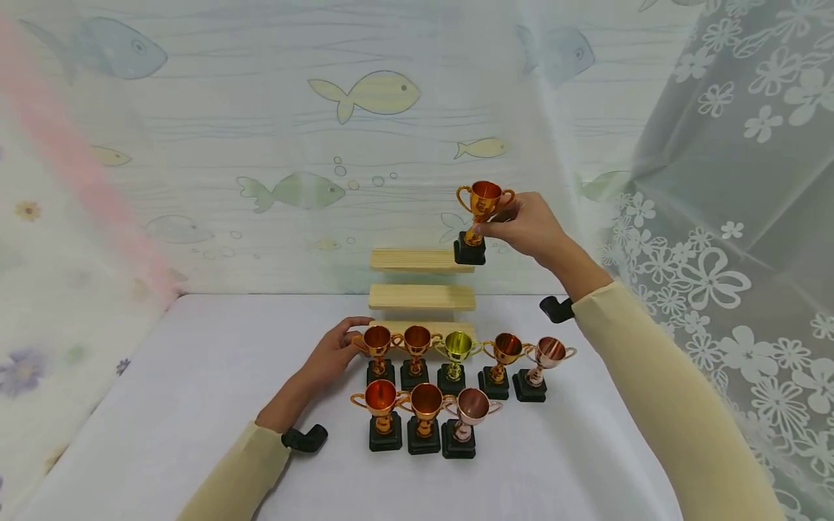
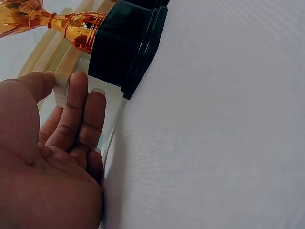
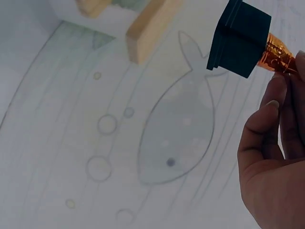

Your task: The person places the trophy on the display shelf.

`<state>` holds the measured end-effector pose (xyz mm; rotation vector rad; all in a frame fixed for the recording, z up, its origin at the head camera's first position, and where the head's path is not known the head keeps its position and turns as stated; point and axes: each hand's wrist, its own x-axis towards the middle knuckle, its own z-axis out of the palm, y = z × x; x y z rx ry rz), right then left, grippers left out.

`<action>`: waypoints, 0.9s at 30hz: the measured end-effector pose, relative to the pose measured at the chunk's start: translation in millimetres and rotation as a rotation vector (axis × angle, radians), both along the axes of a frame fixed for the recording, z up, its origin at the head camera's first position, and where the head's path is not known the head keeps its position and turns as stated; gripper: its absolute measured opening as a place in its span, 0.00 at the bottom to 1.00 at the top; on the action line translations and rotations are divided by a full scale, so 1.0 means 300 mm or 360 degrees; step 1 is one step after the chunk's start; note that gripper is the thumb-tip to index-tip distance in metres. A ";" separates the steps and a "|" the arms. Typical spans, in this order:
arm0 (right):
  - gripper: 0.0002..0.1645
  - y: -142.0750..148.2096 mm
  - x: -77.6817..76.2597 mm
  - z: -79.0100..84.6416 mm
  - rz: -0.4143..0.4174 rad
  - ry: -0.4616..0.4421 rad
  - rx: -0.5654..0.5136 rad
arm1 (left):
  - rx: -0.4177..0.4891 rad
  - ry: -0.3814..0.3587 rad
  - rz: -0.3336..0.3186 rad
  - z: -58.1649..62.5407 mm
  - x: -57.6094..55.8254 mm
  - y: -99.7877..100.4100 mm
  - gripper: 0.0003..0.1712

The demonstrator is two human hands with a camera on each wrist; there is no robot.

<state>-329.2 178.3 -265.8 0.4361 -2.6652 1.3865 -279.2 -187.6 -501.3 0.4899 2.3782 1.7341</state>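
Note:
My right hand (image 1: pixel 531 224) pinches a small orange-gold trophy cup (image 1: pixel 485 199) by its stem and holds it up at the right end of the top shelf. The cup is upright, and its black base (image 3: pixel 243 38) shows below the fingers in the right wrist view. At the left end of a three-step wooden stand (image 1: pixel 422 297), my left hand (image 1: pixel 335 351) grips the lowest plank (image 2: pixel 66 71) between thumb and fingers. Close beside those fingers stands another orange-gold trophy (image 1: pixel 378 344) on a black base (image 2: pixel 119 43).
Several trophies stand in a row before the stand, among them a yellow-gold one (image 1: pixel 457 347) and a pinkish one (image 1: pixel 550 352). Nearer is a row of three, with a pinkish cup (image 1: pixel 472 407) at its right. A fish-patterned curtain (image 1: pixel 274 239) hangs behind the white table (image 1: pixel 195 376).

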 end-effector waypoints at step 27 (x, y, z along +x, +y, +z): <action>0.12 -0.367 -0.101 -0.043 0.0056 0.0035 0.0021 | 0.0006 0.0084 -0.0072 0.001 -0.002 -0.008 0.24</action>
